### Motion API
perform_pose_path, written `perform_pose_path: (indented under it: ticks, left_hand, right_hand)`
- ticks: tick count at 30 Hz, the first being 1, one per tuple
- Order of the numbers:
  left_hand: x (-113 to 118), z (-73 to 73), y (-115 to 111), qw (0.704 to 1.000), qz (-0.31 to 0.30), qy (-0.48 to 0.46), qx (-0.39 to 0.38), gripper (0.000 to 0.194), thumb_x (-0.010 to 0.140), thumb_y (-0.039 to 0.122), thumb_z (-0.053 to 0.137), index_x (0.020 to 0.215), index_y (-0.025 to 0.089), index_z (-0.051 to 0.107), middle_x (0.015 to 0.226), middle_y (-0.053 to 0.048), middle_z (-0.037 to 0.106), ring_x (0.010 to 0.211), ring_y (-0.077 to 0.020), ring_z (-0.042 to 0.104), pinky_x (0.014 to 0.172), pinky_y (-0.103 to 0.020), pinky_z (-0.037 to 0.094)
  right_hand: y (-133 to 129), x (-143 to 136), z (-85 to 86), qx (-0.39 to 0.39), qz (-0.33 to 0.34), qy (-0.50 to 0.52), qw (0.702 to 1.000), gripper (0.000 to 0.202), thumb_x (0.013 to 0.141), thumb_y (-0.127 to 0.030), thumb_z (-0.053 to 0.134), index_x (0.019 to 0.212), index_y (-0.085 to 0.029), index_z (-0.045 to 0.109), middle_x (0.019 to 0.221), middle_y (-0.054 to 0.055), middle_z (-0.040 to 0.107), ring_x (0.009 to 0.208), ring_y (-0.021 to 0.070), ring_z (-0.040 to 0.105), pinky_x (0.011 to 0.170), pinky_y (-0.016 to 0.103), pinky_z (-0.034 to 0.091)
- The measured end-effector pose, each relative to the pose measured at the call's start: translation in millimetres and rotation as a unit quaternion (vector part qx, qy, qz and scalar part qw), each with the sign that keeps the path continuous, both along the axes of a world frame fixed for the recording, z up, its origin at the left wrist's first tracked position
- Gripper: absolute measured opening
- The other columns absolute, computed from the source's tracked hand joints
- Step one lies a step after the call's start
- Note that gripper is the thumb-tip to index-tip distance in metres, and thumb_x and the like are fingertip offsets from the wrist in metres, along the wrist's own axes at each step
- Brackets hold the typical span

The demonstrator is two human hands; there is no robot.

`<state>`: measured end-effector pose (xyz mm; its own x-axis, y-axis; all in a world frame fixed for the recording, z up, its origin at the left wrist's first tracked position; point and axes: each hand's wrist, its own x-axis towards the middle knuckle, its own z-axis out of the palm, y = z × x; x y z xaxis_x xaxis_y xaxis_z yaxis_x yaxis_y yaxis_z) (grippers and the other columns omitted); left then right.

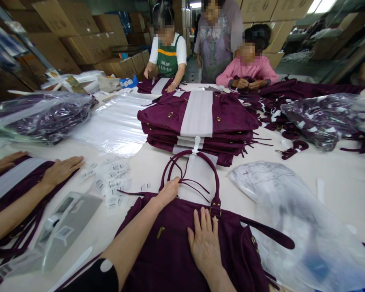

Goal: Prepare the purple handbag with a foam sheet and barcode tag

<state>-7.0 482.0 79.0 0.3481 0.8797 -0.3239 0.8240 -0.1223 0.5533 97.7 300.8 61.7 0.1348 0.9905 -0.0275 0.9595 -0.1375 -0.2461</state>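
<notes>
A purple handbag (176, 251) lies on the white table in front of me, its two round handles (216, 178) pointing away and joined at the top by a white wrap. My left hand (168, 192) is closed at the bag's upper edge, on thin purple cords (197, 187) that fan out to the right. Flat on the bag's front, right of the small gold zipper pull (160, 232), rests my right hand (204, 239), fingers spread. Just beyond the handles stands a stack of purple bags (164, 111) with white foam wrap (197, 113).
Another person's hands (59, 172) press a wrapped bag at the left. Label stickers (111, 178) and clear plastic sleeves (115, 121) lie left of centre. Crumpled plastic bags (286, 211) cover the right. Three people are across the table, near purple straps (295, 149).
</notes>
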Motion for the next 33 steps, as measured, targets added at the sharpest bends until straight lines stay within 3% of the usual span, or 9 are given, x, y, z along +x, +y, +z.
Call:
perform_pose_path:
  ticks: [7,11,14,17,21,24,27,30,33]
  left_hand:
    - [-2,8.3,0,0.997,-0.019,0.063,0.029,0.017,0.082,0.01,0.034,0.089,0.016,0.048,0.065,-0.005,0.056,0.064,-0.0169,0.053,0.061,-0.026,0.034]
    - [17,19.6,-7,0.996,-0.048,0.056,0.049,0.013,0.085,0.019,0.034,0.088,0.017,0.048,0.066,-0.002,0.054,0.064,-0.015,0.052,0.061,-0.024,0.036]
    - [42,19.7,-27,0.992,-0.1,0.038,0.065,0.014,0.085,0.024,0.038,0.087,0.018,0.05,0.077,-0.003,0.056,0.073,-0.0155,0.052,0.068,-0.025,0.038]
    - [61,10.8,-56,0.983,-0.161,0.022,0.084,0.018,0.083,0.031,0.043,0.089,0.017,0.053,0.09,-0.007,0.057,0.085,-0.0197,0.051,0.079,-0.031,0.038]
    - [62,-2.5,-84,0.959,-0.236,0.014,0.158,0.046,0.081,0.044,0.044,0.116,0.013,0.043,0.109,-0.012,0.05,0.102,-0.0254,0.043,0.089,-0.042,0.033]
    - [50,-8.0,-88,0.956,-0.247,-0.006,0.16,0.045,0.085,0.035,0.038,0.125,0.014,0.035,0.115,-0.011,0.048,0.106,-0.0226,0.041,0.093,-0.04,0.033]
    - [38,-13.1,-83,0.962,-0.229,-0.04,0.146,0.04,0.086,0.018,0.03,0.125,0.015,0.033,0.113,-0.01,0.05,0.104,-0.0196,0.043,0.092,-0.038,0.035]
    - [33,-18.5,-79,0.967,-0.2,-0.074,0.137,0.039,0.082,0.007,0.029,0.12,0.014,0.039,0.107,-0.009,0.054,0.1,-0.0182,0.046,0.089,-0.035,0.038]
    - [34,-20.9,-77,0.97,-0.193,-0.08,0.122,0.031,0.079,0.005,0.035,0.105,0.016,0.049,0.1,-0.006,0.056,0.095,-0.0175,0.048,0.086,-0.032,0.04]
  right_hand:
    - [1,-1,-1.2,0.016,-0.005,0.016,1.0,0.051,0.084,-0.038,0.042,0.128,-0.012,0.041,0.137,0.017,0.032,0.128,0.0296,0.026,0.105,0.051,0.017]
    - [0,-3,-0.4,0.025,-0.011,0.02,0.999,0.051,0.084,-0.037,0.042,0.128,-0.012,0.041,0.137,0.017,0.031,0.128,0.0297,0.025,0.105,0.052,0.016]
    - [0,-3,-1.5,0.02,-0.008,0.02,1.0,0.05,0.084,-0.037,0.041,0.127,-0.011,0.043,0.138,0.017,0.03,0.129,0.0303,0.024,0.105,0.052,0.015]
    - [-1,-3,-4.8,0.007,-0.004,0.011,1.0,0.049,0.084,-0.034,0.041,0.126,-0.009,0.045,0.135,0.017,0.036,0.127,0.0315,0.027,0.105,0.053,0.014]
    - [-2,-1,-10.4,0.0,0.017,0.0,1.0,0.043,0.082,-0.029,0.043,0.121,-0.012,0.051,0.126,0.016,0.049,0.122,0.0326,0.036,0.105,0.053,0.014]
    - [-5,3,-13.0,0.035,0.033,0.006,0.999,0.043,0.081,-0.028,0.044,0.12,-0.014,0.051,0.125,0.013,0.051,0.121,0.0312,0.037,0.104,0.052,0.015]
    - [-5,12,-10.2,0.102,0.037,0.022,0.994,0.035,0.082,-0.02,0.039,0.112,-0.016,0.057,0.119,0.009,0.056,0.115,0.0244,0.045,0.101,0.045,0.025]
    - [7,26,1.4,0.172,0.048,0.029,0.984,0.037,0.081,-0.009,0.032,0.104,-0.016,0.06,0.11,0.007,0.061,0.106,0.0177,0.049,0.094,0.034,0.033]
    - [34,42,17.4,0.164,0.064,-0.005,0.984,0.042,0.075,-0.004,0.036,0.111,-0.016,0.055,0.117,0.006,0.057,0.113,0.0207,0.042,0.096,0.037,0.027]
